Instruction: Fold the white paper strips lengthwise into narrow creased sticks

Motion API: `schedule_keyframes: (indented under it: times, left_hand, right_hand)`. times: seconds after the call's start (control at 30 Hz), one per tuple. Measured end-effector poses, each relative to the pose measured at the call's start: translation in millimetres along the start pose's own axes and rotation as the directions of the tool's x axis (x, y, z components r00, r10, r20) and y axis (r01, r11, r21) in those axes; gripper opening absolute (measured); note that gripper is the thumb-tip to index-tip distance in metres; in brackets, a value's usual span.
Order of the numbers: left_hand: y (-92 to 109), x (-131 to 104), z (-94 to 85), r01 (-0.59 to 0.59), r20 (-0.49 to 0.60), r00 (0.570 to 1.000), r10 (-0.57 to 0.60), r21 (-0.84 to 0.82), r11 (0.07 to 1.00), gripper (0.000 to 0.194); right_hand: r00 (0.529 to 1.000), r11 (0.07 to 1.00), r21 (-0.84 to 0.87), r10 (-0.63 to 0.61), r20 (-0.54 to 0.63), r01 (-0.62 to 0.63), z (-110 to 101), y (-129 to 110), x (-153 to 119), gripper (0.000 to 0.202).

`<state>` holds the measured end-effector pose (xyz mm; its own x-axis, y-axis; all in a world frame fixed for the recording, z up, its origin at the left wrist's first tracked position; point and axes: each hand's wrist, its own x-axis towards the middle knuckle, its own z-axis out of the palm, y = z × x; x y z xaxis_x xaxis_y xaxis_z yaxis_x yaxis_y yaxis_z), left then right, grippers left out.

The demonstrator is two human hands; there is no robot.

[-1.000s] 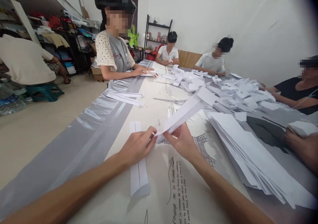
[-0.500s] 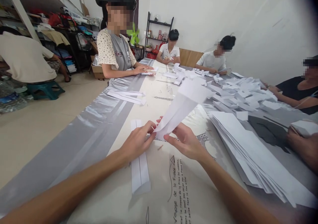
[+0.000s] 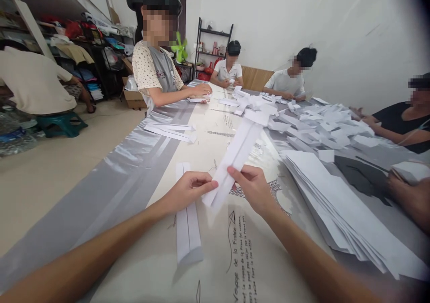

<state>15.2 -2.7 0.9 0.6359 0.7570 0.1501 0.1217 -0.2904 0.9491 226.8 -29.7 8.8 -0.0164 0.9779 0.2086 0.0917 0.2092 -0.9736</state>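
A long folded strip of white paper (image 3: 237, 153) is held up above the table, slanting away to the upper right, with a seam along its length. My left hand (image 3: 193, 188) pinches its near left edge, thumb on top. Further up the strip, my right hand (image 3: 253, 188) grips the right edge, its thumb lying on the paper's face; its other fingers are partly hidden behind. Beneath my left hand, another folded paper strip (image 3: 188, 227) with a dark line along its middle lies on the table.
To the right lies a fanned stack of white paper (image 3: 329, 209). A heap of folded papers (image 3: 322, 123) spreads behind it. More strips (image 3: 168, 132) lie at the left. Several people sit or stand around the table (image 3: 110, 177). A person's hand (image 3: 411, 195) is at the right edge.
The paper between my hands has gone from a loose, flared sheet to a flatter, narrower strip. My right thumb has moved onto its face.
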Motion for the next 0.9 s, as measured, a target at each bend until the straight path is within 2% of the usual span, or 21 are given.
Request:
schedule_keyframes:
  times: [0.1,0.17,0.33,0.4,0.47,0.5,0.57,0.63,0.67,0.73,0.77,0.83,0.9]
  left_hand:
    - [-1,0,-0.4,0.001,0.057,0.998,-0.001,-0.004,1.0,0.04]
    - [-1,0,0.9,-0.001,0.063,0.998,0.004,-0.042,0.999,0.038]
    - [0,-2,7.1,0.057,0.076,0.996,-0.047,-0.132,0.99,0.032]
    - [0,-2,7.0,0.105,0.133,0.987,-0.087,-0.136,0.985,0.035]
    - [0,0,2.9,0.131,0.182,0.978,-0.105,-0.138,0.982,0.039]
    - [-1,2,-1.0,0.125,0.173,0.98,-0.1,-0.142,0.982,0.041]
    - [-3,5,-12.4,0.086,0.054,0.996,-0.077,-0.179,0.98,0.049]
    - [-4,8,-27.1,0.059,-0.098,0.992,-0.084,-0.235,0.97,0.052]
    - [-3,8,-34.9,0.051,-0.131,0.988,-0.083,-0.229,0.972,0.049]
    - [-2,8,-48.9,0.058,-0.096,0.993,-0.073,-0.15,0.987,0.04]
    - [-2,7,-54.3,0.072,-0.041,0.996,-0.078,-0.127,0.989,0.039]
    - [-3,6,-60.7,0.106,0.062,0.993,-0.098,-0.144,0.984,0.045]
    - [-6,7,-61.7,0.126,0.071,0.991,-0.115,-0.185,0.975,0.05]
  right_hand:
    - [0.993,0.999,0.032,-0.007,-0.121,0.011,-2,5,2,0.046]
    - [0.987,0.999,0.05,-0.004,-0.159,0.012,-1,7,2,0.046]
    - [0.991,0.997,0.072,0.029,-0.132,-0.02,11,11,-3,0.043]
    - [0.993,0.996,0.082,0.054,-0.106,-0.045,13,12,-4,0.041]
    - [0.995,0.992,0.086,0.093,-0.023,-0.091,13,11,-5,0.041]
    - [0.992,0.99,0.081,0.117,0.042,-0.12,11,10,-5,0.041]
    - [0.964,0.982,0.048,0.169,0.206,-0.182,8,7,-5,0.04]
    - [0.9,0.974,-0.015,0.216,0.379,-0.228,4,3,-4,0.04]
    - [0.865,0.971,-0.05,0.233,0.446,-0.236,2,1,-3,0.04]
    - [0.814,0.967,-0.113,0.252,0.522,-0.227,-2,0,-2,0.04]
    - [0.807,0.967,-0.136,0.257,0.532,-0.217,-4,0,-1,0.04]
    - [0.813,0.965,-0.164,0.26,0.521,-0.204,-8,2,1,0.038]
    - [0.819,0.963,-0.178,0.265,0.508,-0.201,-11,4,2,0.039]
